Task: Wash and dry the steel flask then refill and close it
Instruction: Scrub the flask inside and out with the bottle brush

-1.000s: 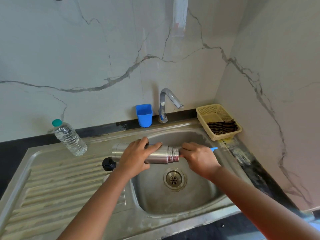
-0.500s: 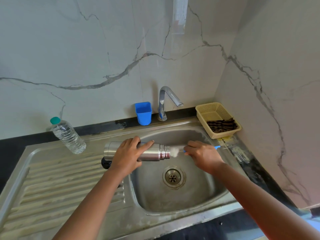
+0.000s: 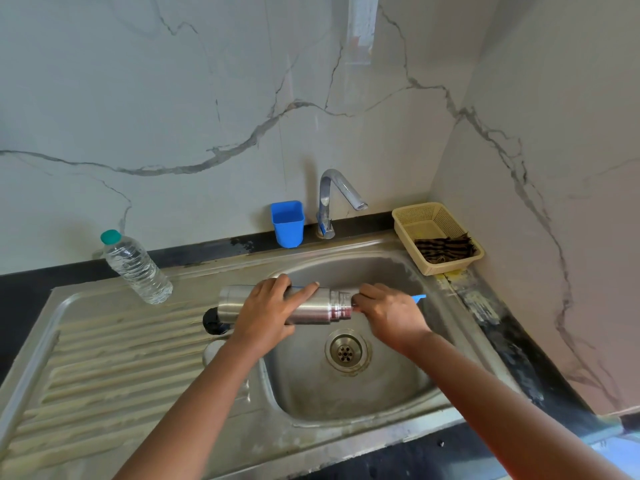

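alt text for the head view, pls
Over a steel sink, the left hand holds a steel flask sideways while the right hand works a blue-handled brush into its mouth. Behind stand a water bottle, blue cup, tap and basket.

1 head view, close above sink (image 3: 408, 415), facing forward-down toward wall corner.

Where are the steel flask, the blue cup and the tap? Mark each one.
steel flask (image 3: 313, 306): head view, bare body near its neck.
blue cup (image 3: 287, 226): head view, front wall.
tap (image 3: 341, 183): head view, bend of the spout.
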